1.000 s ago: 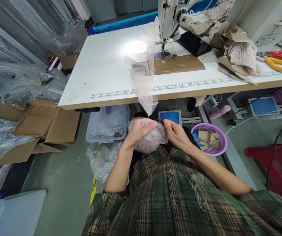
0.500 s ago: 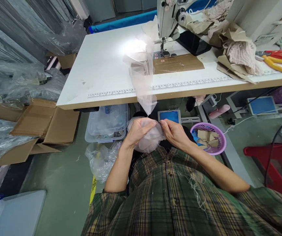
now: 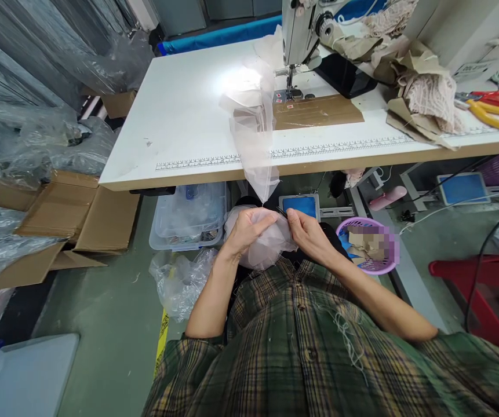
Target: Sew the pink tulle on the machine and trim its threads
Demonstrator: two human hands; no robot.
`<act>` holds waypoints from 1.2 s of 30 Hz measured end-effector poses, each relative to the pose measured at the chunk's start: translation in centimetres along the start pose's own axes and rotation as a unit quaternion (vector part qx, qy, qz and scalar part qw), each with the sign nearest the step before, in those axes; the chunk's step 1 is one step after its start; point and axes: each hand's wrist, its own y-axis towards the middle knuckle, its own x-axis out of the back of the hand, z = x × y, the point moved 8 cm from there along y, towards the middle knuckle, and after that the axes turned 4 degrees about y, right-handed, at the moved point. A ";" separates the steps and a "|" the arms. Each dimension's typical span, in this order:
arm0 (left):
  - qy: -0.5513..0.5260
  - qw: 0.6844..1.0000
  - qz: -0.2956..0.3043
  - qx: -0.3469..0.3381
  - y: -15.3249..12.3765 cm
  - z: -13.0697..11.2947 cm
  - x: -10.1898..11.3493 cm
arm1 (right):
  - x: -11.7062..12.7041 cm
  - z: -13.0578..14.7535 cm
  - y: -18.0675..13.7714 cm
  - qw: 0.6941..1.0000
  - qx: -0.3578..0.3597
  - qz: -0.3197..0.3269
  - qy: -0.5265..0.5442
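Note:
Sheer pale pink fabric (image 3: 266, 246) is bunched in my lap, just beyond the shirt front. My left hand (image 3: 248, 231) pinches it, thumb against fingers. Close on its right, my right hand (image 3: 308, 231) is closed on a small dark tool (image 3: 281, 212), whose slim tip points toward the left thumb; its exact kind is too small to make out. A sheer strip of the same colour (image 3: 255, 150) hangs over the table's front edge, its point ending just above my left hand.
The white table (image 3: 179, 116) carries a sewing machine (image 3: 295, 40), brown cardboard (image 3: 319, 112), a black phone-like slab (image 3: 345, 75), fabric scraps (image 3: 429, 92) and yellow-handled scissors (image 3: 492, 113). Below are a purple basket (image 3: 394, 263) and a clear bin (image 3: 188, 214). Open cartons (image 3: 101, 226) lie left.
My right hand has shifted slightly right, away from the left, and the dark tool between them now shows more clearly. The left hand keeps its pinch on the fabric.

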 end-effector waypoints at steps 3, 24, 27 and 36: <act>-0.023 1.000 0.004 0.017 0.1 0.6 0.3 | -0.7 -1.2 -0.1 0.984 -0.063 0.097 0.137; -0.109 0.973 -0.058 -0.197 -3.2 1.9 -0.4 | 2.0 -2.2 -1.0 0.924 -0.165 0.068 0.337; -0.127 0.966 -0.130 -0.185 -3.4 2.0 -0.5 | 1.2 -2.0 -1.2 0.922 -0.157 0.075 0.347; -0.053 0.954 -0.252 -0.157 -3.6 -1.2 -0.1 | -1.1 -1.5 -1.9 0.954 -0.085 0.101 0.268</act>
